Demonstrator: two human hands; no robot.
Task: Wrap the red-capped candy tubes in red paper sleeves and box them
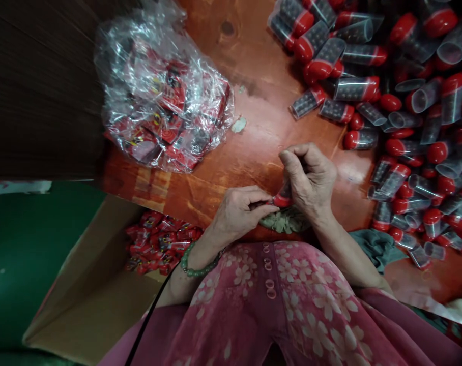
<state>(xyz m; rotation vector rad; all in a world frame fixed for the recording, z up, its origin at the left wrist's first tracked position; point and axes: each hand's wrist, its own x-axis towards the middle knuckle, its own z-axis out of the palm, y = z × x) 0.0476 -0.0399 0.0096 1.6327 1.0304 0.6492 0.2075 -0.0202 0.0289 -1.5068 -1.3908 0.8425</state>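
Just above my lap, a small red-and-dark tube (pixel 282 199) lies between my two hands, partly hidden by my fingers. My left hand (pixel 239 211) is closed, with thumb and fingertips pinching the tube's left end. My right hand (pixel 311 178) is curled closed around its other side, its thumb and forefinger pressed together above. Whether a wrapper is on the tube I cannot tell. Beneath my hands sits a crumpled pale green cloth (pixel 286 221). Many clear tubes with red caps, holding small dark balls, are heaped on the right, including a nearby tube (pixel 361 140).
A clear plastic bag (pixel 166 101) of red printed packets lies at the upper left of the wooden table (pixel 254 152). Below the table edge, a cardboard box (pixel 82 284) holds red wrapped pieces (pixel 162 241). A dark green cloth (pixel 378 246) lies to my right.
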